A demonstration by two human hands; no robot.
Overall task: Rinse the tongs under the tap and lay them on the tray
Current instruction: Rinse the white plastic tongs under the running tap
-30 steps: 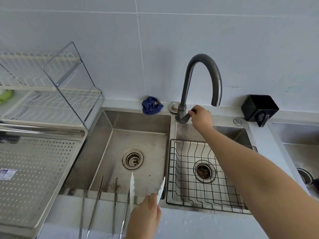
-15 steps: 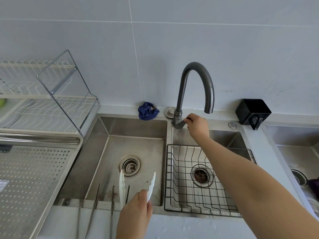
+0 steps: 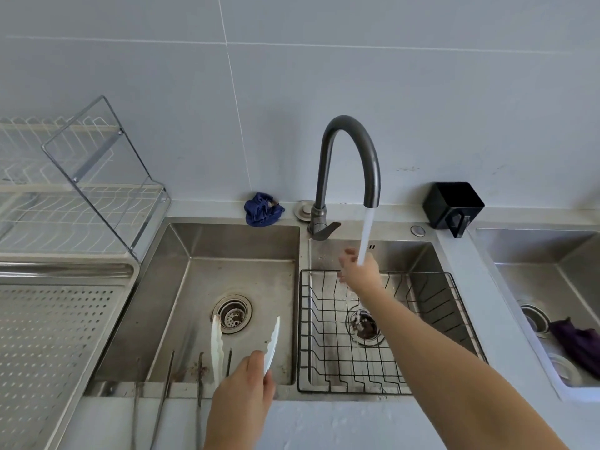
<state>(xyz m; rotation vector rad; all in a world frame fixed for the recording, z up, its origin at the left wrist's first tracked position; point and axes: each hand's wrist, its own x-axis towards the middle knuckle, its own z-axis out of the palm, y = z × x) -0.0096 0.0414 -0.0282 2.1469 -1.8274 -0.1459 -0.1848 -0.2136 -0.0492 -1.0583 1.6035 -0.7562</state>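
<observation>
Two hands busy: left hand [image 3: 242, 404] grips the splayed tongs [image 3: 243, 342] over the left basin, waiting; right hand [image 3: 358, 271], fingers loosely spread, tests the running tap [image 3: 349, 170] stream.

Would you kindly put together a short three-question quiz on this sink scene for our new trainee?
1. True or false: water runs from the tap.
2. Which hand holds the tongs? A) left B) right C) neither
3. Fill in: the wire basket sits in the ____ basin.

Key:
1. True; the stream falls onto the right hand.
2. A; the left hand grips them over the left basin, clear of the water.
3. Right.
</observation>
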